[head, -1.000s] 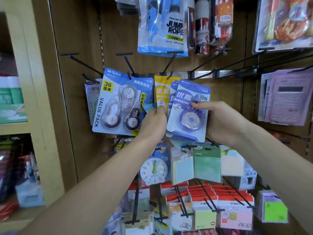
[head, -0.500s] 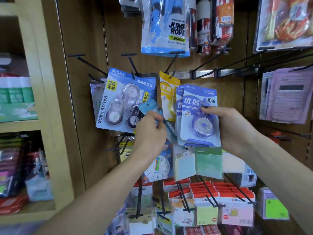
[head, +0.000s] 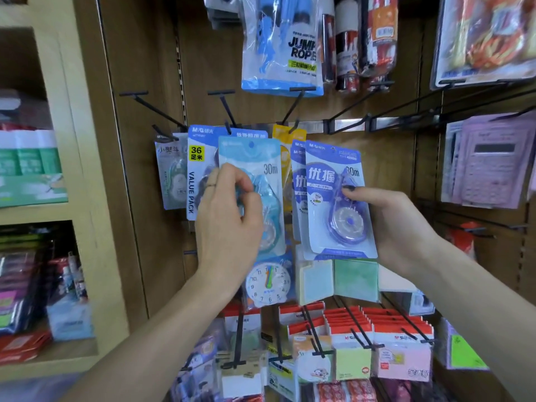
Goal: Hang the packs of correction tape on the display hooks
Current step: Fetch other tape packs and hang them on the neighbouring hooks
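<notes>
Left of centre in the frame: left hand (head: 229, 216), grip closed around a light blue pack of correction tape (head: 255, 181), thumb and fingers pinching its blister. Pack upright, marked 30m, its top edge just below a black display hook (head: 227, 116) at upper centre; hang hole visible near the top, not on the hook. Partly hidden behind it, a blue value pack (head: 197, 175) with a yellow 36 label, hanging from that same hook region. Further left, a pale pack (head: 171, 175) on another hook.

Right of centre: right hand (head: 397, 224), grip closed on a purple pack of correction tape (head: 338, 198), thumb across the front over the purple dispenser, fingers hidden behind. Held upright, tilted slightly, clear of any hook. Just behind and to its left, more purple packs (head: 298, 181), whether in the same grip or hanging, cannot tell. Between the two held packs, a yellow pack (head: 287, 134) hanging on a hook.

Below centre: a toy clock (head: 268, 282) and pads of sticky notes (head: 355, 280). Bottom of the frame: rows of red-topped note pads (head: 400, 329) on hooks. Top centre: a jump rope bag (head: 284, 47). Right edge: purple calculators (head: 490, 166). Left edge: a wooden shelf (head: 72, 140) with blurred goods.
</notes>
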`<action>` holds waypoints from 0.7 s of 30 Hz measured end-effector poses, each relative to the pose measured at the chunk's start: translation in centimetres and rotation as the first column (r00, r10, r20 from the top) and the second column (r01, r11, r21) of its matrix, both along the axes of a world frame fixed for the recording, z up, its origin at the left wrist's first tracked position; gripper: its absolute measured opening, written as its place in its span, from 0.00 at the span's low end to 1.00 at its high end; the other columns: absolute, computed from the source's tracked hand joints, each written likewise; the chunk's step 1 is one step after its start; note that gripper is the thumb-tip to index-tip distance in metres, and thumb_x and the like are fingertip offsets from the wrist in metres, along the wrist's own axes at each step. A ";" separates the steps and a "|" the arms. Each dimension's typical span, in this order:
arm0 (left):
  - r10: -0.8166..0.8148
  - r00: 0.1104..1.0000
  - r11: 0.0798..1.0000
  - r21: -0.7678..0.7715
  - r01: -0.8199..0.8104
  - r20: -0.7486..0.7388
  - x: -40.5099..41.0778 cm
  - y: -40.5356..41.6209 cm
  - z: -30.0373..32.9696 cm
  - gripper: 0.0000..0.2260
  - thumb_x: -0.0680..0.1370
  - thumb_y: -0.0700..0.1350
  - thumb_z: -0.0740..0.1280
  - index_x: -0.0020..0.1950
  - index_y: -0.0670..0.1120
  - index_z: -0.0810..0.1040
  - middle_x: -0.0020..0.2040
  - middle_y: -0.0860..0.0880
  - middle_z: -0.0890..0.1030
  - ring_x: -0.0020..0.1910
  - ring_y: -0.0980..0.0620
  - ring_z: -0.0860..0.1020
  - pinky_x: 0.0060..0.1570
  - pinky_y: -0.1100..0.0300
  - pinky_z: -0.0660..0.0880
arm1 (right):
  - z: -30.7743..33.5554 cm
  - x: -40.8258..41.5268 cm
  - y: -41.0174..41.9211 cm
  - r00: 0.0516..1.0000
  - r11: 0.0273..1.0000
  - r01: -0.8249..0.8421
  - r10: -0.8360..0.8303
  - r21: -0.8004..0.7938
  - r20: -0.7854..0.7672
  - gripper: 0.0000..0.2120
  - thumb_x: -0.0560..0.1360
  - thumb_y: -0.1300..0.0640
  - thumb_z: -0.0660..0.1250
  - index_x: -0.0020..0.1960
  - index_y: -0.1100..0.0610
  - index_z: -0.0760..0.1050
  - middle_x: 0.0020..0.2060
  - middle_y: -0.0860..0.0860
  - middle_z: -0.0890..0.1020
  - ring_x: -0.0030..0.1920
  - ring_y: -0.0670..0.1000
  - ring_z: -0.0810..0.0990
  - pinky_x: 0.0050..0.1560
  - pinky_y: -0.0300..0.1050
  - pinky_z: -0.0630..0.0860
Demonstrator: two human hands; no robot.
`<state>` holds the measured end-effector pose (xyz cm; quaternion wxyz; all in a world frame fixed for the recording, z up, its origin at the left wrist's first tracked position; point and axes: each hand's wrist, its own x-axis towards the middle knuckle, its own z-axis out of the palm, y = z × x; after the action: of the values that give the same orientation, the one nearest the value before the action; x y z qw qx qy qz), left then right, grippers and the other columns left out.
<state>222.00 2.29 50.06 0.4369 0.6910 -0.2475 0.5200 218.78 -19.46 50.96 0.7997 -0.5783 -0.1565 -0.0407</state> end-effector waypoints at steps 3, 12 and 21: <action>-0.061 0.998 0.998 -0.013 0.061 -0.003 -0.2 0.0 0.7 0.07 0.79 0.37 0.61 0.48 0.49 0.71 0.44 0.54 0.74 0.35 0.54 0.70 0.39 0.58 0.67 | -0.1 -0.5 0.0 0.999 0.998 -0.038 0.037 0.049 0.030 0.28 0.72 0.55 0.67 0.71 0.60 0.78 0.61 0.58 0.85 0.58 0.59 0.82 0.66 0.59 0.77; -0.323 0.915 0.946 -0.056 0.319 -0.241 2.2 -2.1 2.1 0.11 0.81 0.38 0.65 0.54 0.54 0.71 0.54 0.41 0.78 0.52 0.36 0.78 0.51 0.39 0.77 | -0.8 -0.5 0.5 0.995 0.992 -0.082 0.076 0.094 0.070 0.19 0.70 0.57 0.68 0.61 0.56 0.82 0.54 0.55 0.86 0.50 0.57 0.85 0.58 0.54 0.80; -0.343 0.919 0.935 -0.168 0.313 -0.195 3.4 -4.1 4.0 0.07 0.81 0.36 0.67 0.51 0.49 0.78 0.49 0.56 0.81 0.48 0.55 0.79 0.52 0.65 0.75 | -0.2 -0.4 0.0 0.997 0.995 -0.023 0.016 0.097 0.072 0.20 0.70 0.56 0.68 0.61 0.56 0.79 0.55 0.55 0.83 0.53 0.59 0.82 0.63 0.57 0.77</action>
<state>225.44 -1.82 54.07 0.5879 0.6623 -0.2744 0.3747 218.35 -19.42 50.76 0.8213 -0.5351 -0.1883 -0.0609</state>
